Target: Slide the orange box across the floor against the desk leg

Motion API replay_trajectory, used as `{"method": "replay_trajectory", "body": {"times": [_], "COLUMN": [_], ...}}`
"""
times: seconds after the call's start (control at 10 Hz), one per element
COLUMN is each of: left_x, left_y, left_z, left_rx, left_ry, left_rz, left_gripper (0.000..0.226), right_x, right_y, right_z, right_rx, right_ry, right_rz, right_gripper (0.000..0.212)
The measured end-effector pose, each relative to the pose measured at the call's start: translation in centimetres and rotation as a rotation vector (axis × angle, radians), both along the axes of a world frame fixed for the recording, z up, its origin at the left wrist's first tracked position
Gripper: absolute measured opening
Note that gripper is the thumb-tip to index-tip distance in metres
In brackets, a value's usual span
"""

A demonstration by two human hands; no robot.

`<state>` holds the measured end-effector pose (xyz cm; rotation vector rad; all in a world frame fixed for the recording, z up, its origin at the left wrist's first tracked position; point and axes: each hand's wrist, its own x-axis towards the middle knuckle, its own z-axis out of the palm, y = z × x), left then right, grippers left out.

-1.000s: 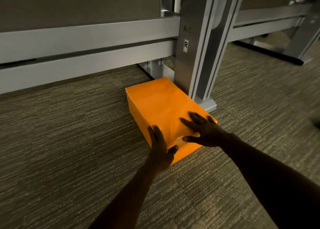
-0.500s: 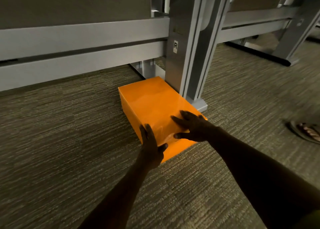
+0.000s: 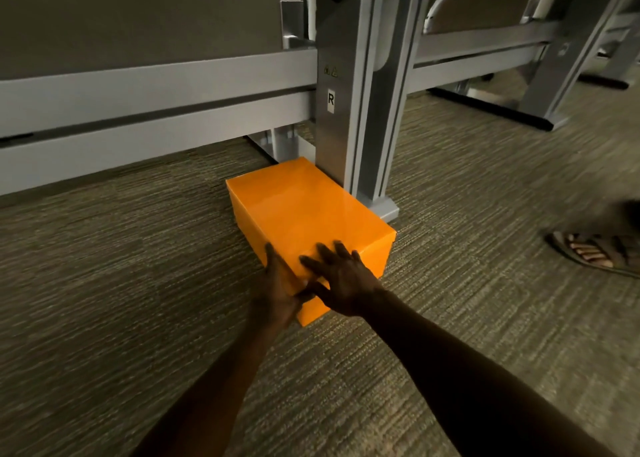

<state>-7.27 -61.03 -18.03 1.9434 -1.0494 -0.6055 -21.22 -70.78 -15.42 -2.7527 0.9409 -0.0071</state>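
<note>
Box (image 3: pixel 304 210) sat against the leg (image 3: pixel 349 117), left hand (image 3: pixel 277 294) flat on its side, right hand (image 3: pixel 344 278) spread on top.

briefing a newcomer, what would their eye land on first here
The bright orange box on the carpet at centre, its far edge apparently against the grey desk leg. Then the hands at its near end: right hand spread flat on top, left hand against its left side. A sandalled foot shows at far right.
</note>
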Motion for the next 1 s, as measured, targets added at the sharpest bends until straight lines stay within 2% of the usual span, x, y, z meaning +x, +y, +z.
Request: {"method": "replay_trajectory", "body": {"times": [0.1, 0.2, 0.3, 0.4, 0.6, 0.7, 1.0], "left_x": [-1.8, -2.3, -0.8, 0.1, 1.3, 1.8, 1.0], "left_y": [-0.6, -0.9, -0.4, 0.5, 3.1, 5.3, 8.8], "left_z": [0.8, 1.2, 1.3, 1.5, 2.8, 2.8, 3.7], "left_rx": [-0.021, 0.042, 0.147, 0.132, 0.102, 0.168, 0.191], "left_ry": [-0.165, -0.168, -0.254, -0.344, -0.469, -0.505, -0.543], "left_rz": [-0.001, -0.052, -0.157, -0.227, -0.203, -0.153, -0.133], "left_gripper": [0.09, 0.086, 0.084, 0.085, 0.087, 0.092, 0.097], "right_x": [-0.2, -0.5, -0.1, 0.4, 1.2, 0.9, -1.5], "right_y": [-0.7, -0.5, -0.7, -1.3, 0.9, 3.6, 7.4], "right_z": [1.5, 0.9, 0.5, 1.3, 2.2, 1.5, 1.3], "right_rx": [-0.03, -0.027, 0.035, 0.042, -0.004, -0.042, -0.066], "right_ry": [-0.024, -0.03, 0.017, 0.081, -0.018, -0.045, -0.032], "right_rz": [-0.089, -0.114, -0.133, -0.134, -0.191, -0.171, -0.156], "right_gripper": [0.06, 0.06, 0.062, 0.063, 0.077, 0.083, 0.088]}}
